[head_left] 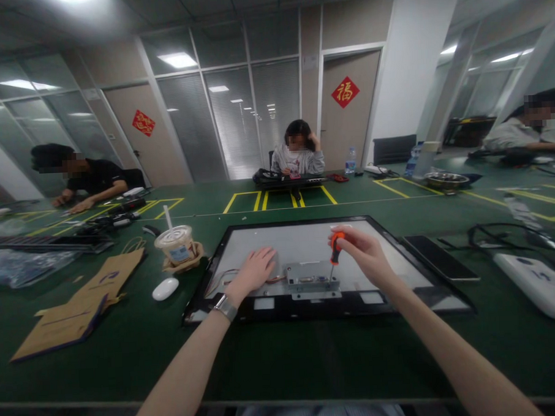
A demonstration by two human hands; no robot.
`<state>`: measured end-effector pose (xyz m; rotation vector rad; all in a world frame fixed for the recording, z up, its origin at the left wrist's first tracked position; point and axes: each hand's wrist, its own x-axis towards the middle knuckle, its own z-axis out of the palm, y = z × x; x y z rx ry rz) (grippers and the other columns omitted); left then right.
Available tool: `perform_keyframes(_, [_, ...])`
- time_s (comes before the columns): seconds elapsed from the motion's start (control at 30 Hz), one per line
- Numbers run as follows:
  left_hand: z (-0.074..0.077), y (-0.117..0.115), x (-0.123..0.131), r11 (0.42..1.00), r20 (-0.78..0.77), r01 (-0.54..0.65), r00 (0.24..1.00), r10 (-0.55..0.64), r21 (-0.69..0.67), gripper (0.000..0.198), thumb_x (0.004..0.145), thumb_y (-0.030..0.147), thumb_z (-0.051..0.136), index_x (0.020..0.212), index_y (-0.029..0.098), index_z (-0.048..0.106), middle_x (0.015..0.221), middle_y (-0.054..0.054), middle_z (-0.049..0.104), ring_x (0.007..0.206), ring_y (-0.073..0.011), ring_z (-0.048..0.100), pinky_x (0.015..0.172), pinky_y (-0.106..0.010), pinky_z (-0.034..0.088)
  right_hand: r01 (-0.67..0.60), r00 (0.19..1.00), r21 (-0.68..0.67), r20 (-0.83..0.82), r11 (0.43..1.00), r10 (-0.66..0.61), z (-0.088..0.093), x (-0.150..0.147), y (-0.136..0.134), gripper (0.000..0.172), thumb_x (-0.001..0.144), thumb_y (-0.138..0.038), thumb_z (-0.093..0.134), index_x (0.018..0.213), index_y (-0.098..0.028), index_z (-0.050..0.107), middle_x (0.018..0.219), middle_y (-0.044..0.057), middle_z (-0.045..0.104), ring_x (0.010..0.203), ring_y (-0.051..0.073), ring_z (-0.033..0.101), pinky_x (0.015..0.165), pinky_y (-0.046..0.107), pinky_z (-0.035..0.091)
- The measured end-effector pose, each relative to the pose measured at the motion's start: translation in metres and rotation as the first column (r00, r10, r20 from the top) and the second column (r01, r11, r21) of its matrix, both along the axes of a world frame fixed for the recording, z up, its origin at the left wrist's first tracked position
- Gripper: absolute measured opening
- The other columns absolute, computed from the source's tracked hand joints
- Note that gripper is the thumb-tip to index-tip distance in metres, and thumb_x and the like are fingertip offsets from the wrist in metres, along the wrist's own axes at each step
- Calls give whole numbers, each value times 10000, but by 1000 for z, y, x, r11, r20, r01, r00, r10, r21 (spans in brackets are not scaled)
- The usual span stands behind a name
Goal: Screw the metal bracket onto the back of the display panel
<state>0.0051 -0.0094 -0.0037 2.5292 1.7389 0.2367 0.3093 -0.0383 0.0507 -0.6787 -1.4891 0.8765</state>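
A person's right hand (363,253) grips an orange-handled screwdriver (335,249) upright, fingers closed around the handle, its thin shaft pointing down at the right end of a small grey metal circuit housing (312,276). The housing sits near the front edge of a large black-framed flat display panel (301,239), which lies flat on the green-covered work table (284,361), directly ahead of the person at the near centre. The left hand (255,269), a silver wristwatch (225,307) on its wrist, rests palm down on the panel's pale back just left of the housing, fingers loosely spread and holding nothing; thin coloured wires (221,276) run along the panel beside it.

Left of the panel stand a clear plastic drink cup with a straw (177,244) and a white computer mouse (165,289), with a flattened brown paper bag (86,296) further left. To the right lie a dark flat slab, apparently a phone or tablet (438,257), and a white plastic casing (538,285). A round metal bowl (445,179) sits far right. Three other people sit at the far side: one at the far left (92,178), one at the far centre (298,158), one at the far right (522,133).
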Motion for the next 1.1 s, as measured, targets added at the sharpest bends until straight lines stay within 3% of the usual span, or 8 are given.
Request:
perform_keyframes(0.1, [0, 0, 0, 1000, 1, -2, 1000, 2, -1, 494, 1050, 348, 304, 1500, 201, 449, 1601, -101, 396, 1497, -254, 335, 1228, -499, 253, 28, 999, -1, -20, 1000, -28, -1, 1, 2, 253, 792, -425, 793, 975, -252, 770, 891, 33, 728, 812, 205, 680, 778, 360, 578])
perform_keyframes(0.2, [1, 0, 0, 1000, 1, -5, 1000, 5, -8, 498, 1051, 351, 297, 1502, 202, 447, 1603, -97, 394, 1496, -251, 337, 1234, -497, 241, 17, 999, -8, -39, 1000, -18, -2, 1, 2, 237, 832, -431, 750, 987, -253, 778, 922, 39, 723, 844, 206, 671, 812, 365, 566])
perform_keyframes(0.4, [1, -1, 0, 1000, 5, -2, 1000, 2, -16, 503, 1050, 349, 298, 1508, 198, 439, 1610, -95, 380, 1499, -255, 330, 1232, -505, 243, -151, 980, -60, -139, 987, 142, -2, -1, -1, 265, 897, -437, 665, 1070, -263, 766, 977, 58, 743, 861, 228, 699, 869, 434, 570])
perform_keyframes(0.67, [2, -1, 1, 1000, 1, -7, 1000, 7, -20, 496, 1052, 347, 303, 1505, 198, 443, 1610, -93, 379, 1500, -255, 329, 1235, -495, 237, 10, 1000, -7, 8, 1000, -10, -2, 0, 0, 279, 827, -417, 763, 1058, -262, 764, 1022, 46, 711, 899, 218, 667, 848, 393, 567])
perform_keyframes(0.87, [1, 0, 2, 1000, -3, -12, 1000, 12, -24, 493, 1053, 339, 306, 1504, 196, 443, 1613, -94, 375, 1501, -256, 327, 1234, -495, 242, 66, 998, 21, -12, 998, -66, 1, -1, -1, 237, 805, -445, 775, 936, -249, 761, 886, 35, 694, 818, 208, 655, 771, 362, 560])
perform_keyframes(1.1, [3, -1, 2, 1000, 2, -10, 1000, 10, -27, 503, 1055, 363, 294, 1507, 198, 441, 1605, -102, 387, 1499, -261, 331, 1232, -510, 244, -64, 997, -12, -32, 998, 63, 2, 1, -1, 288, 911, -481, 654, 1078, -265, 743, 954, 56, 737, 950, 240, 681, 896, 433, 544])
